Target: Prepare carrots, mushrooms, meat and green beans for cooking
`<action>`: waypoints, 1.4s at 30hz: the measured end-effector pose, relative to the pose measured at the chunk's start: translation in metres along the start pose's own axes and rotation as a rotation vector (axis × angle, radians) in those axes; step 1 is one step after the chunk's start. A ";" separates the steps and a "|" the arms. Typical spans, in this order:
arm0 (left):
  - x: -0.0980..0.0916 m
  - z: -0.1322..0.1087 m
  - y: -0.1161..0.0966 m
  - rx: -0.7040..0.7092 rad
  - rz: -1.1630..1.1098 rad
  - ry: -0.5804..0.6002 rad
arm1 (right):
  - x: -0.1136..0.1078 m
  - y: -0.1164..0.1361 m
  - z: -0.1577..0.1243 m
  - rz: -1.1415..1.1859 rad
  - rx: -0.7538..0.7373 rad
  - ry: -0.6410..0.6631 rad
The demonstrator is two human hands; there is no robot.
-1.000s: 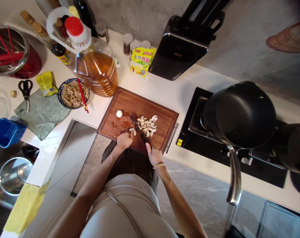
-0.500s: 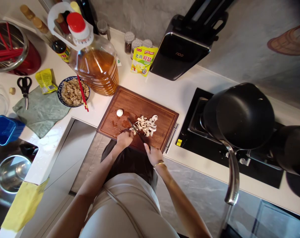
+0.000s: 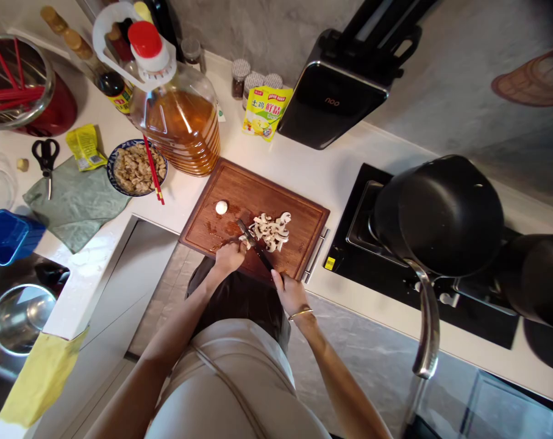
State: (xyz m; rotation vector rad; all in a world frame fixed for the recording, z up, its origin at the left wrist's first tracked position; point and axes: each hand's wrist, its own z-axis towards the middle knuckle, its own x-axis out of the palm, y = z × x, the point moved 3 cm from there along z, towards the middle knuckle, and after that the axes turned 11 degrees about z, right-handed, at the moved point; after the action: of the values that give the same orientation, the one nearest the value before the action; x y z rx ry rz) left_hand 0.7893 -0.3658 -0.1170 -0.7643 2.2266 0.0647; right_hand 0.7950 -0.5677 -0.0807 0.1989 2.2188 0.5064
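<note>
On the wooden cutting board [image 3: 299, 259] lies a loose pile of sliced mushrooms [image 3: 272, 230]. A whole white mushroom [image 3: 221, 207] rests apart from them, toward the board's left side. My right hand [image 3: 291, 294] is closed round the handle of a dark kitchen knife [image 3: 256, 245]. The blade points up and left, beside the slices. My left hand [image 3: 229, 258] has its fingers curled at the board's near edge, pinching a piece of mushroom [image 3: 245, 242] next to the blade. The fingers hide most of that piece.
A big oil jug [image 3: 180, 122] and a bowl of meat [image 3: 136, 167] with red chopsticks [image 3: 152, 171] stand left of the board. Behind are a yellow seasoning packet [image 3: 266, 113] and a knife block [image 3: 333, 91]. To the right, a black pan [image 3: 441, 213] sits on the stove [image 3: 349, 268].
My right hand has moved slightly right and toward me, and the knife has turned so that more of its blade face shows. My left hand has hardly moved.
</note>
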 end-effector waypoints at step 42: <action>-0.006 -0.002 -0.001 0.074 -0.034 0.012 | 0.018 0.009 0.015 -0.050 0.065 0.052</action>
State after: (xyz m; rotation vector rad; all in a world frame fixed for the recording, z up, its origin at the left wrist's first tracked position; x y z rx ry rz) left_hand 0.7919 -0.3645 -0.1118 -0.7641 2.2131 -0.0388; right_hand 0.7948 -0.5497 -0.0983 0.1660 2.2866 0.4171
